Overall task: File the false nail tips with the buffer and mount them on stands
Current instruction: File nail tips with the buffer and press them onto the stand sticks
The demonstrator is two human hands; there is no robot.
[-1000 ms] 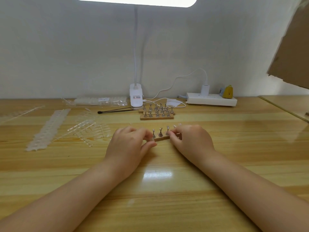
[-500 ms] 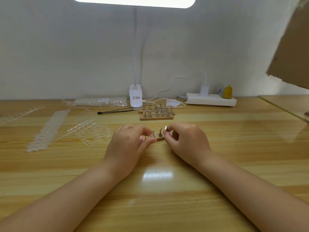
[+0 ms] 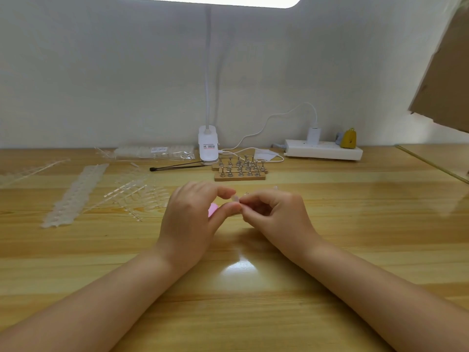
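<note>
My left hand pinches a small clear nail tip between thumb and forefinger. A pink buffer shows under its palm. My right hand has its fingers curled, and its fingertips meet the nail tip from the right. It pinches a small metal stand that is almost wholly hidden. The two hands touch above the table's middle. The wooden strip they worked over is hidden behind them. More metal stands stand in rows on wooden strips just behind the hands.
Clear nail-tip sprues and loose strips lie at the left. A bag of tips, a lamp clamp, a black tool and a power strip line the back wall. Cardboard hangs at the upper right.
My right hand lifted a stand off the near wooden strip and brought it to my left hand. The hands have closed together, and the strip is now hidden behind them.
</note>
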